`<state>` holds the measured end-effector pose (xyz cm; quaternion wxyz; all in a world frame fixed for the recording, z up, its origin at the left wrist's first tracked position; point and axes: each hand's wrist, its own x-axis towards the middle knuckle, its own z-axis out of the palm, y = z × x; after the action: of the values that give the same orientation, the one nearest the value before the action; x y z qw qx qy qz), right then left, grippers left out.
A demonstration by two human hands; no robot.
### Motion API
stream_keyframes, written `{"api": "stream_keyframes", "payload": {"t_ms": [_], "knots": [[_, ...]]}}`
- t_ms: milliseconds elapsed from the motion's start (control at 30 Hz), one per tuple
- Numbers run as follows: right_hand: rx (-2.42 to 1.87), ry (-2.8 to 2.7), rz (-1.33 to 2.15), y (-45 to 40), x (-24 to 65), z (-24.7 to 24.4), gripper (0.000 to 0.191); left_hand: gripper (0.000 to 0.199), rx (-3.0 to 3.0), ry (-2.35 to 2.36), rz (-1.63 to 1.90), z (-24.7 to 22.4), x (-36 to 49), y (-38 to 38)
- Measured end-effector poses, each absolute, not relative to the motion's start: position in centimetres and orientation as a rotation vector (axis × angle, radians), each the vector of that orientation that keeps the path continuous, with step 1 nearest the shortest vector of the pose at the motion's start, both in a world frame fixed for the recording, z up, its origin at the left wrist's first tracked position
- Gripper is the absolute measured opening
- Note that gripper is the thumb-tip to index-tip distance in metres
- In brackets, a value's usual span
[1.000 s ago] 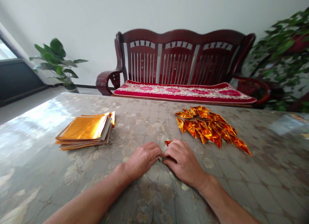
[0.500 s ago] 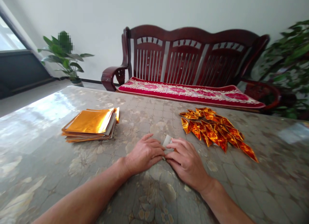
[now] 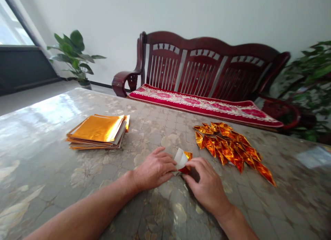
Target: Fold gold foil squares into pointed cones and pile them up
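Note:
Between my hands is a small folded paper (image 3: 182, 160), white on one side and orange-red foil on the other. My left hand (image 3: 155, 169) pinches its left side with the fingertips, and my right hand (image 3: 207, 185) holds its lower right edge. A heap of folded orange-gold foil triangles (image 3: 227, 147) lies just beyond my right hand, not touching it. Left of my hands sits a stack of square gold foil sheets (image 3: 97, 131).
The hands work on a glossy, marble-patterned tabletop (image 3: 38, 157). Beyond its far edge stand a dark red wooden bench (image 3: 207, 68) with a red floral cushion (image 3: 201, 107), a potted plant (image 3: 73, 54) and leafy foliage (image 3: 310, 81).
The folded paper has opened upward, showing more white and foil. My right hand has moved down and to the right of it. The view has tilted slightly.

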<state>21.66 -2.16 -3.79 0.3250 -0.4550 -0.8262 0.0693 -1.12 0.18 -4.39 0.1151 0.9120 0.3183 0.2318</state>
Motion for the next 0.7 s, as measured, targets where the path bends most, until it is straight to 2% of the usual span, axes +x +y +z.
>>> {"api": "stream_keyframes", "payload": {"t_ms": [100, 267, 700], "knots": [[-1.236, -2.214, 0.269, -2.18, 21.56, -3.89, 0.027, 0.010, 2.657, 0.961, 0.671, -4.37, -1.07, 0.09], [-1.127, -2.294, 0.315, -2.17, 21.55, -3.80, 0.011, 0.017, 2.672, 0.965, 0.635, -3.84, -0.95, -0.02], [-1.139, -2.373, 0.242, -2.52, 20.72, -3.75, 0.009, 0.018, 2.695, 0.838, 0.648, -3.75, -1.20, 0.32]]}}
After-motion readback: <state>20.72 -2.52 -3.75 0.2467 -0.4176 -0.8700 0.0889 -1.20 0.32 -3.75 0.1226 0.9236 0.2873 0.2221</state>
